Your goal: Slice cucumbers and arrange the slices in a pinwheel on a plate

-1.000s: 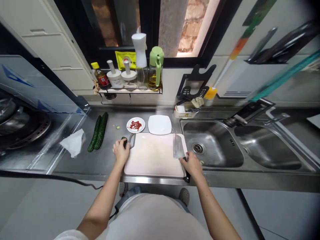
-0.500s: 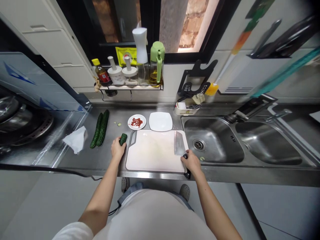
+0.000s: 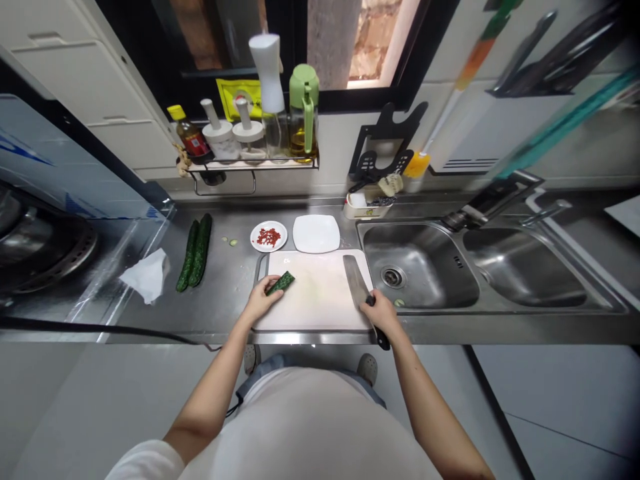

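Note:
My left hand (image 3: 261, 299) is closed around a short dark green piece of cucumber (image 3: 283, 283), over the left part of a white cutting board (image 3: 320, 303). Over the board's right edge, my right hand (image 3: 381, 312) grips the black handle of a kitchen knife (image 3: 355, 279); its broad blade points away from me. Behind the board stand a small white plate (image 3: 257, 230) with chopped red bits on it and a white square dish (image 3: 316, 233). Two whole cucumbers (image 3: 194, 257) lie side by side on the counter to the left.
A crumpled white paper towel (image 3: 146, 277) lies near the stove (image 3: 40, 247) at the left. Small cucumber ends (image 3: 233, 243) rest behind my left hand. A double steel sink (image 3: 425, 263) is on the right. The spice rack (image 3: 255, 165) holds bottles and jars under the window.
My left hand has moved right, from the counter beside the board to over the board, carrying the cucumber piece. The knife in my right hand has turned, its blade now tilted more upright.

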### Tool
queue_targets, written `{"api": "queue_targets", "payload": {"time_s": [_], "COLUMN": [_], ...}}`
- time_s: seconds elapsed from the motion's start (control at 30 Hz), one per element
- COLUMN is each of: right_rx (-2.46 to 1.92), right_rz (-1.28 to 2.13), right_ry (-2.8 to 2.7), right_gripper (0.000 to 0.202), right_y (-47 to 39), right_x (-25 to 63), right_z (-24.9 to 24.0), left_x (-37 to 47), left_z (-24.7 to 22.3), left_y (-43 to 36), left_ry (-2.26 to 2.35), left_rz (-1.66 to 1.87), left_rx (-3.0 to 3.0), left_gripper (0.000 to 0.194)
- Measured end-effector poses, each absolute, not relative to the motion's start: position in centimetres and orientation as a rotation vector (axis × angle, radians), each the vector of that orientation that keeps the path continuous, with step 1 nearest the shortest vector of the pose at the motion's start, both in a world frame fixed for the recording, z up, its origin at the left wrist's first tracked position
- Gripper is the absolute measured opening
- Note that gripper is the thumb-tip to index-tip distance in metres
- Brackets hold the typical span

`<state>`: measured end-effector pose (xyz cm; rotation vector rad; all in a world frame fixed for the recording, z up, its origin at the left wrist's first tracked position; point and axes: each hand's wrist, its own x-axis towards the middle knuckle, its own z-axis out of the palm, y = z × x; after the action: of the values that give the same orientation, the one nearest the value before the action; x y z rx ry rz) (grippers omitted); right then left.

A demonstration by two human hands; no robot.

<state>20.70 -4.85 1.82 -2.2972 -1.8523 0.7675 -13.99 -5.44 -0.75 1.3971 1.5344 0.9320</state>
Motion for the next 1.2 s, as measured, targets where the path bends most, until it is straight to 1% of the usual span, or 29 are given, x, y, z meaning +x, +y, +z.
{"api": "queue_targets", "payload": {"time_s": [0.1,0.23,0.3,0.43,0.77,1.0,1.2], "right_rx": [-2.257,-2.236,-2.214,-2.21,-2.169,-2.167,-2.143], "right_rz": [0.849,0.908,0.935,0.908,0.805,0.722,0.747], "right_ry": [-1.822,-1.842,-1.893,-2.041,-2.307,-2.407,-2.503], "right_gripper": [0.02,0.03,0.033,0.028,0.027,0.026,0.028], "right_y": [-5.2,-5.6,-5.8,-5.8,-6.3,-6.8,-7.1], "right_x": [20.4,19.7,19.0,17.5,13.2,11.8,11.0], "right_z": [1.8,2.3,2.6,3.1,5.1,6.3,6.9], "left_x": [-12.3,-11.0,-10.6,-10.3,-8.8,-9.1,-9.2], "left_z": [-0.5,0.1,0.2,-0.1,-0.5,-1.1,-1.4], "left_y": [-5.6,-5.6,-5.6,-5.7,-5.7,-5.7,-5.3], "left_ry": [1.509,1.549,1.568,1.589,1.614,1.502,1.461], "left_rz": [0.816,0.602,0.559,0.577,0.575,0.614,0.641], "left_rx": [1.516,1.702,1.815,1.996,2.114,2.212,2.333], "left_gripper": [0.045,0.046,0.045,0.043,0.035,0.036,0.036]}}
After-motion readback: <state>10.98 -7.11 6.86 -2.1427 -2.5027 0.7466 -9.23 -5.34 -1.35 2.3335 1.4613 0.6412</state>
